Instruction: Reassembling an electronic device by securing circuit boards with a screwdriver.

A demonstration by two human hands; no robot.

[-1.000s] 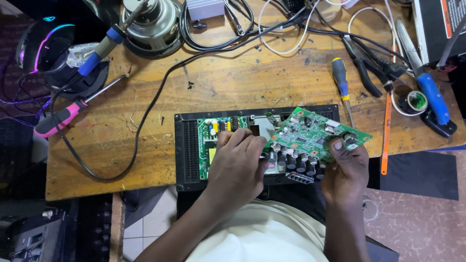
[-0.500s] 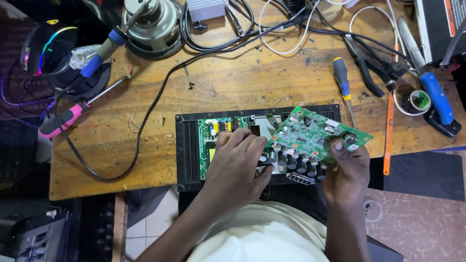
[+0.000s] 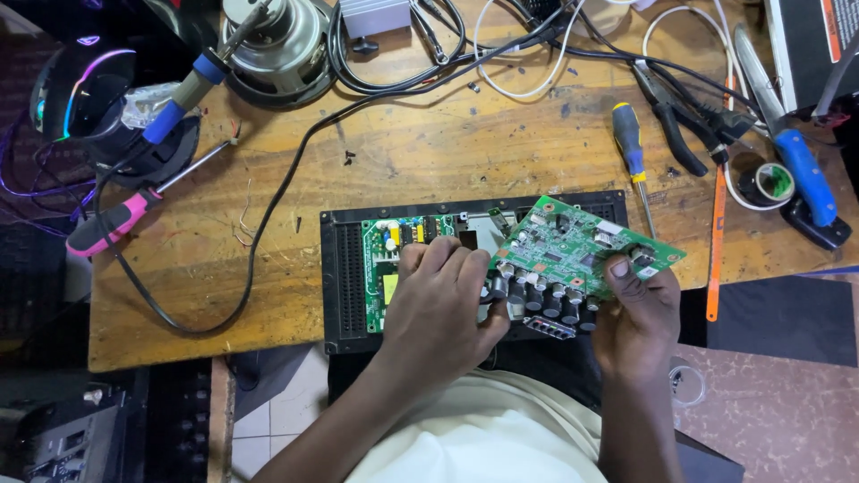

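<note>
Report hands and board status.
Left hand on green circuit board, right hand pinching its edge. Board tilted over black chassis. Nothing in the way.

Seen from above, the person wears a pale cream top with a soft, plain fabric, free of print or pattern, that fills the lower middle of the view. Both forearms are bare from the elbow down, with no sleeve reaching them. The left hand point(image 3: 443, 300) and the right hand point(image 3: 637, 317) are bare too: no gloves, rings, watch or wrist strap show. Fingernails are short.
</note>
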